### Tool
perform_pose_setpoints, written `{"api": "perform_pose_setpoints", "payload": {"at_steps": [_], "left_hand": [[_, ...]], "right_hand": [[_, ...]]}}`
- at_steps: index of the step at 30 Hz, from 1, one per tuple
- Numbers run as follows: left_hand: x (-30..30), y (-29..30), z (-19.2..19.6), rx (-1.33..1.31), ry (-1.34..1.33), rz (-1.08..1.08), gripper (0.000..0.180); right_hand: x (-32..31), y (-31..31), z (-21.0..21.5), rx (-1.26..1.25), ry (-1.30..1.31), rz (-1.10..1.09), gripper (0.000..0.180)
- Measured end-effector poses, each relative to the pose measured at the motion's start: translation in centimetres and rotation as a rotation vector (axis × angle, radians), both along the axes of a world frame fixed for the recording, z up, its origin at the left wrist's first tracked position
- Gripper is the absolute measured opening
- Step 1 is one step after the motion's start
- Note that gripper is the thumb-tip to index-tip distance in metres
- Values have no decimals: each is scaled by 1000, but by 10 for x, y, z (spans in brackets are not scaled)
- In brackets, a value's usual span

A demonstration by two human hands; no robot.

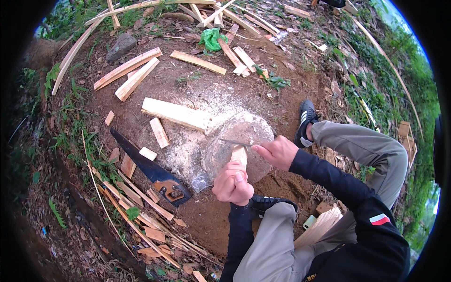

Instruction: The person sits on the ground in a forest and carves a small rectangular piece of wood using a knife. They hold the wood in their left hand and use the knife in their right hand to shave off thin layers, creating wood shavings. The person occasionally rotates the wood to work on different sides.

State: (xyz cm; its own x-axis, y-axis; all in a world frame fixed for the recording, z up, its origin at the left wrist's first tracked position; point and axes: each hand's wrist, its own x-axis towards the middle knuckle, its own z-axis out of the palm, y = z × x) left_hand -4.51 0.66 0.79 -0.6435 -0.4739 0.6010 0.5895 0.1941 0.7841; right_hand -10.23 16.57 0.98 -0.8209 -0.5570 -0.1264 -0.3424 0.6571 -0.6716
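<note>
My left hand point(233, 184) is wrapped around a short pale wood block point(239, 155), whose far end shows above my fingers. The block is over the round stump point(257, 170), dusted with sawdust. My right hand point(278, 152) is closed on a tool with a narrow metal blade point(235, 142). Its blade points left across the far end of the block; the handle is hidden in my fist, so I cannot tell its exact kind. Beyond the stump, a thick pale plank point(174, 113) lies on the ground, its near end close to the stump.
A handsaw point(149, 165) lies left of the stump, beside small offcuts point(159, 132). Wood strips point(145, 211) are piled at lower left. More pieces point(198, 62) and a green plastic bag point(212, 39) lie farther off. My shoes point(306, 120) flank the stump.
</note>
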Motion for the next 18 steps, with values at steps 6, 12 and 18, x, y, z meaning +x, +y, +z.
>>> {"api": "perform_pose_setpoints", "payload": {"at_steps": [6,12,18], "left_hand": [[2,0,1,4,3,-15,29],[2,-1,-1,4,3,-11,28],[1,-4,-2,13,6,11,29]], "right_hand": [[7,-1,-6,-128,0,-12,41],[0,0,-11,-114,1,-8,40],[3,-8,5,-151,12,52,41]]}}
